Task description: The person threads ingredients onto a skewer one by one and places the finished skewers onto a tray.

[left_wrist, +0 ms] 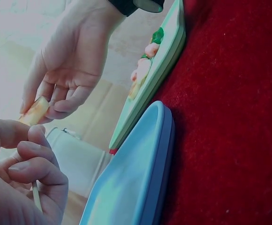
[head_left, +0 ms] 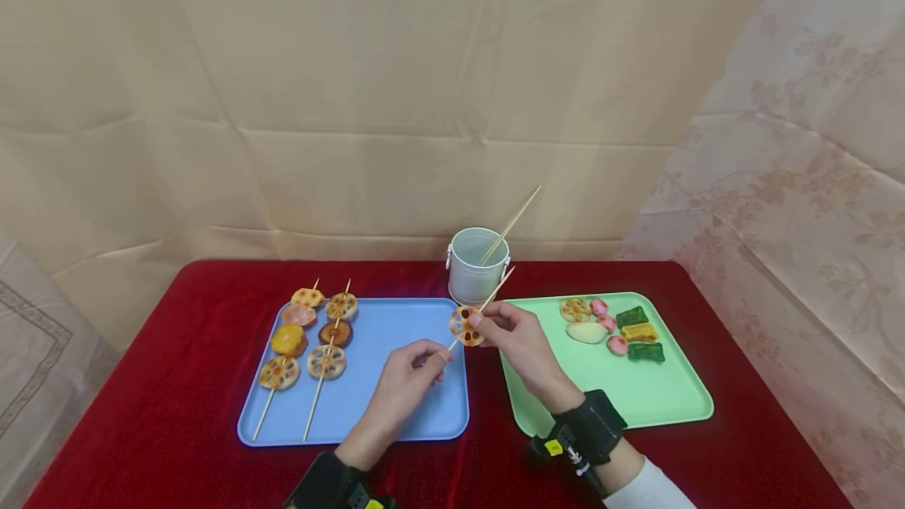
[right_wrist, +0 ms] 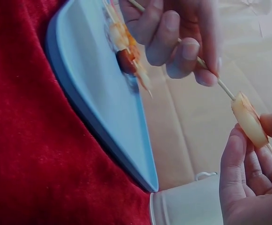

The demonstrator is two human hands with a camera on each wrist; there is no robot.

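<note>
My left hand (head_left: pixel 410 375) pinches the lower part of a thin wooden skewer (head_left: pixel 499 290) above the right side of the blue tray (head_left: pixel 396 320). Between the right hand's (head_left: pixel 519 344) thumb and fingers is a lotus root slice (head_left: pixel 463 326) with browned holes. The skewer runs through this slice, and its pointed end sticks out beyond it, up and to the right. In the right wrist view the slice (right_wrist: pixel 248 119) shows edge-on, a short way along the stick from the left fingertips. Two loaded skewers lie on the blue tray's left, one with a meatball-like brown slice (head_left: pixel 335 332) between lotus slices.
A white metal bucket (head_left: pixel 470 277) holding more skewers (head_left: pixel 519 214) stands behind the hands. On the right, a green tray (head_left: pixel 566 399) carries a lotus slice (head_left: pixel 576 309), a pale oval piece (head_left: pixel 586 332), several pink balls (head_left: pixel 617 345), and green and yellow pieces (head_left: pixel 639 332). Red cloth (head_left: pixel 177 383) covers the table.
</note>
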